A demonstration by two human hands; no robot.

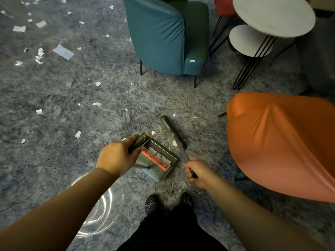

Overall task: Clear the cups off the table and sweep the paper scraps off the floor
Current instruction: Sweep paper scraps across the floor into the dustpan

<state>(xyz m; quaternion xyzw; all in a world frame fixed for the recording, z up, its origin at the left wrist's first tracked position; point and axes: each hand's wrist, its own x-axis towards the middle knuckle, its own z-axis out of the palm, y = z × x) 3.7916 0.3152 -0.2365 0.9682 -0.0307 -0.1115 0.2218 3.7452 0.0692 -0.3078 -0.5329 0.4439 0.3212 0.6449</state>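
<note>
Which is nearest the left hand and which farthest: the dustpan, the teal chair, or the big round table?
From the left hand:
1. Dustpan, just right of it; the hand grips its handle.
2. Teal chair, ahead on the floor.
3. Big round table, far upper right.

No legible text anywhere. Small white tag (pixel 192 61) on front edge of the teal chair (pixel 163 37) carries faint print, too small and blurred to read.
</note>
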